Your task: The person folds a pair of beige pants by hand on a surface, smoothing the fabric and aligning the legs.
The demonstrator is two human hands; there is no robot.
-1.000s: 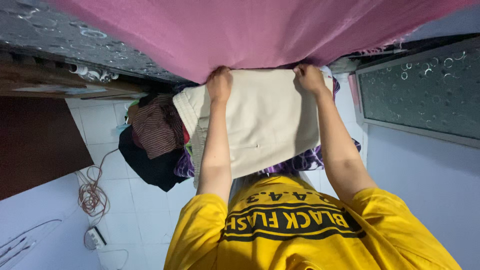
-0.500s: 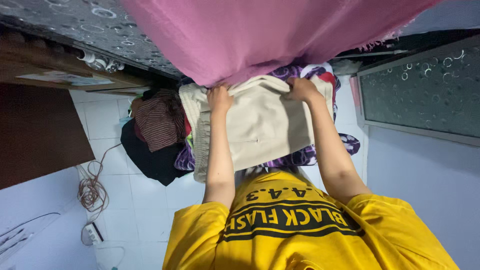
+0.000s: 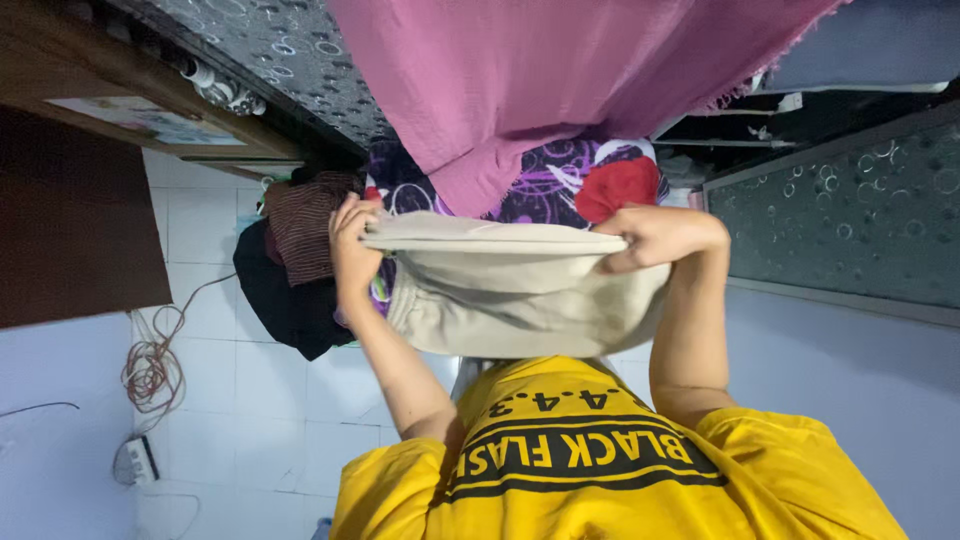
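Observation:
Both of my hands hold a cream-coloured cloth [image 3: 520,290] in front of my yellow shirt [image 3: 600,470]. My left hand [image 3: 352,245] pinches its left edge. My right hand [image 3: 655,235] grips its right edge. The cloth is folded over, with a flat doubled edge between my hands and the rest sagging below. Behind it lies a purple patterned fabric [image 3: 545,185] with a red piece [image 3: 620,185] on it.
A large pink cloth [image 3: 540,90] hangs across the top. A striped maroon garment [image 3: 305,225] and a black one [image 3: 285,300] are piled at the left. Coiled cable [image 3: 150,370] and a power strip [image 3: 135,460] lie on white tiles. Brown wooden furniture [image 3: 70,230] stands at the left.
The cream cloth was spread flat between my raised hands; it is now folded over into a narrower bundle, and my hands have come lower and nearer my chest.

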